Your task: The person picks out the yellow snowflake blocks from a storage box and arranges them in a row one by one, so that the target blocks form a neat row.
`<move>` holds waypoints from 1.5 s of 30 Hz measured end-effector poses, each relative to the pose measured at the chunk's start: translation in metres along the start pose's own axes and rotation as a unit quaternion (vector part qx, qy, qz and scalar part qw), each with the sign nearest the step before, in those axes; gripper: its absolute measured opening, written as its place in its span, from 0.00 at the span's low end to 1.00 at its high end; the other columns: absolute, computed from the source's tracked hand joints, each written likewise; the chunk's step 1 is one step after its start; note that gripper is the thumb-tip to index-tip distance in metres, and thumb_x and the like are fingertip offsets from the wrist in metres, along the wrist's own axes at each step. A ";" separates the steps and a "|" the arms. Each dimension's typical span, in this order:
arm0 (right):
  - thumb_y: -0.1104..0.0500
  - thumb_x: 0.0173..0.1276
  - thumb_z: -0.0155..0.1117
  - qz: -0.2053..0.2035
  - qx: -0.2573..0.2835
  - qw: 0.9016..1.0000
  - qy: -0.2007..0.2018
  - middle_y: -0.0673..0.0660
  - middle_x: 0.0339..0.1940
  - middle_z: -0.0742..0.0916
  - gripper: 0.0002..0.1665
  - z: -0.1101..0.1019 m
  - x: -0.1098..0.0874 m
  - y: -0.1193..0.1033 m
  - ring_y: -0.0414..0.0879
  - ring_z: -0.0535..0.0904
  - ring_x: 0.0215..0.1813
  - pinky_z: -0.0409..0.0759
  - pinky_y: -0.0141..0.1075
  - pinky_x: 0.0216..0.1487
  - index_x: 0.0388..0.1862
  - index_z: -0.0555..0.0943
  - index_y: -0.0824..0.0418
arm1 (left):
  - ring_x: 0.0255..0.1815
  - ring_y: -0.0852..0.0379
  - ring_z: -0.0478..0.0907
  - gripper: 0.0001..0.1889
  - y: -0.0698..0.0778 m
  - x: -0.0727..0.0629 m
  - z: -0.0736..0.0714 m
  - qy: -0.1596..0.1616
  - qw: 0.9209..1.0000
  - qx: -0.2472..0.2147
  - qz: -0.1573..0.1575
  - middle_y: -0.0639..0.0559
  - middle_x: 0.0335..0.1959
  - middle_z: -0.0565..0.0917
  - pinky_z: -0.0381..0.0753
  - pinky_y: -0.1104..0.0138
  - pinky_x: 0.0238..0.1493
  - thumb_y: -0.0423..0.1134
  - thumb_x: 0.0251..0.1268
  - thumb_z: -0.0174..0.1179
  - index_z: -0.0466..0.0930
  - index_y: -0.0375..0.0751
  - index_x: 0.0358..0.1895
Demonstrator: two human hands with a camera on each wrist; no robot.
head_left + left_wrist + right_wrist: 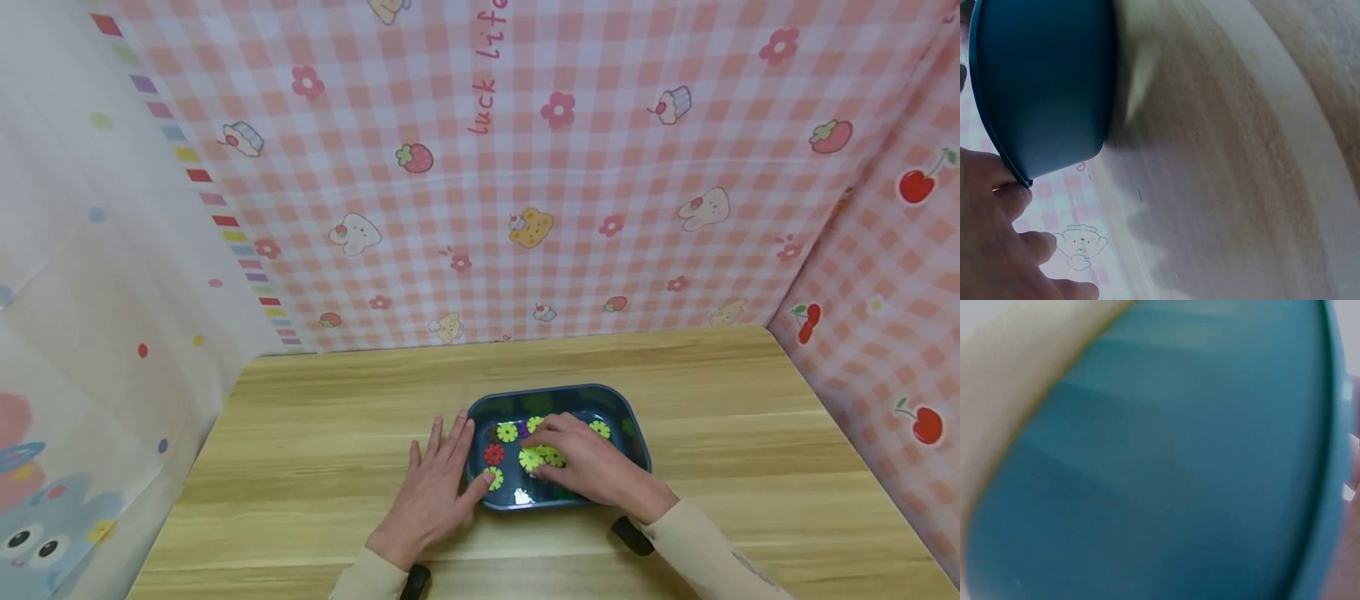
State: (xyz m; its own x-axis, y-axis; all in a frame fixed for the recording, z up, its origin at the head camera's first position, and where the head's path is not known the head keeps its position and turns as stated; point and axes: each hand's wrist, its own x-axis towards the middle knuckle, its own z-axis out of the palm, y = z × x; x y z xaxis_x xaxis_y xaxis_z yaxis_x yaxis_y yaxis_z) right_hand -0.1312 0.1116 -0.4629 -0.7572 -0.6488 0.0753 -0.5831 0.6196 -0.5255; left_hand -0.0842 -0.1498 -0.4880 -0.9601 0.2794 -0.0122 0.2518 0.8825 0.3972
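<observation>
On the table [315, 442], the tray [525, 402] runs lengthwise from my left hand [431, 492] to beneath my right hand [585, 462]. My left lies spread against its end, thumb over the edge. The yellow disc [529, 460] sits between my right thumb and fingertips — pinched or not, I cannot tell — with the red disc [493, 454] just left of them.

The bare left hand [431, 496] has a cream sleeve [371, 575] and black wrist piece [416, 582]; the bare right hand [588, 462] has a matching sleeve [705, 543], faintly marked grey, and rounded dark attachment [632, 536].
</observation>
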 end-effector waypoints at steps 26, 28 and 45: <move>0.54 0.63 0.79 -0.096 0.002 0.993 0.073 0.44 0.52 0.83 0.21 0.016 -0.043 -0.036 0.40 0.77 0.54 0.82 0.38 0.55 0.56 0.88 0.50 | 0.84 0.35 0.46 0.31 -0.002 0.000 0.002 0.034 0.999 0.002 0.022 0.46 0.85 0.54 0.51 0.29 0.74 0.48 0.85 0.44 0.56 0.39 0.83; 0.54 0.65 0.78 -0.090 0.007 0.994 0.060 0.43 0.53 0.83 0.20 0.018 -0.045 -0.040 0.39 0.77 0.55 0.82 0.39 0.57 0.57 0.88 0.49 | 0.84 0.35 0.46 0.31 -0.002 0.000 0.003 0.034 0.999 0.001 0.021 0.46 0.85 0.54 0.51 0.29 0.74 0.48 0.85 0.44 0.56 0.39 0.83; 0.50 0.74 0.69 -0.135 0.052 0.990 0.001 0.39 0.58 0.81 0.20 0.037 -0.055 -0.056 0.35 0.73 0.56 0.79 0.31 0.58 0.63 0.85 0.48 | 0.84 0.35 0.46 0.31 -0.001 0.001 0.004 0.032 0.999 -0.007 0.013 0.46 0.84 0.54 0.51 0.29 0.74 0.48 0.85 0.44 0.56 0.38 0.82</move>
State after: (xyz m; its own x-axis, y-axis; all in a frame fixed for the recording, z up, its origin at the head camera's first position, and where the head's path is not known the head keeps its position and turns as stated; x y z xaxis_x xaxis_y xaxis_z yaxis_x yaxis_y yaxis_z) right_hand -0.0467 0.0963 -0.4689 -0.5795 -0.7829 0.2263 -0.7305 0.3758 -0.5702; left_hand -0.0848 -0.1495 -0.4920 -0.9589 0.2779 0.0568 0.2762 0.8692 0.4100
